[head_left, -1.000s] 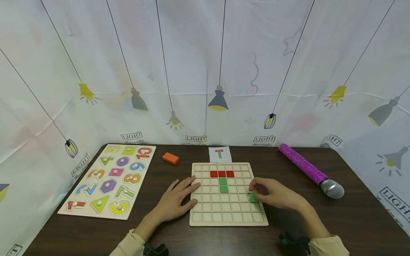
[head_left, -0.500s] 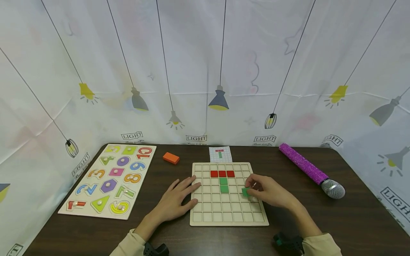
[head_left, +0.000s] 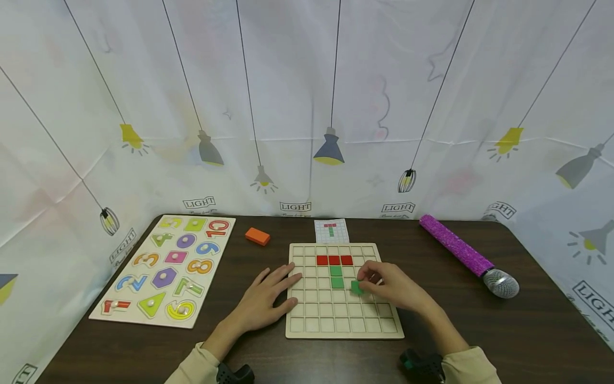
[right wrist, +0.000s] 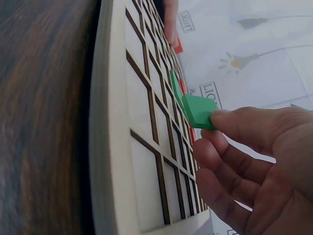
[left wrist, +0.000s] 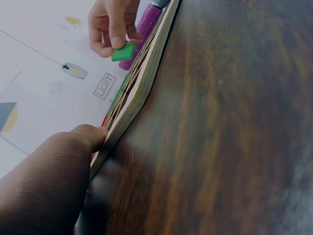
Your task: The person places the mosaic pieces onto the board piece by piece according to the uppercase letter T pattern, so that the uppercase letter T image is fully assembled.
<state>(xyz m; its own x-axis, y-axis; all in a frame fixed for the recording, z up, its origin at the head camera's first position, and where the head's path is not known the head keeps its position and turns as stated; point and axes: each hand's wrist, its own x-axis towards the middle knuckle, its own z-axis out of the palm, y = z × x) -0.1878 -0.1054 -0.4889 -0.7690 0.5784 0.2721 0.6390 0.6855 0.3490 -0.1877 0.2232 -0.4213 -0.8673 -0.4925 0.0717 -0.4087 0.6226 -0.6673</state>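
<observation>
My right hand [head_left: 394, 285] pinches a green square tile [right wrist: 199, 111] between thumb and fingers, held just above the wooden grid board [head_left: 342, 324]. In the head view that tile is right of the column of two green tiles [head_left: 337, 282] set in the board. A row of three red tiles [head_left: 334, 260] tops that column, forming a T. With fingers spread, my left hand [head_left: 265, 298] rests at the board's left edge, fingertips on its rim. The thumb of that hand shows against the board's side in the left wrist view.
Behind the board lies a small card [head_left: 332, 231] printed with a red and green T. A number-and-shape puzzle board [head_left: 160, 272] lies to the left, near an orange block [head_left: 257, 236]. At the right is a purple glittery microphone [head_left: 455, 245] on the dark table [head_left: 503, 341].
My right hand has carried the green tile leftward over the board, from near its right edge toward the green column. The left hand stays where it was.
</observation>
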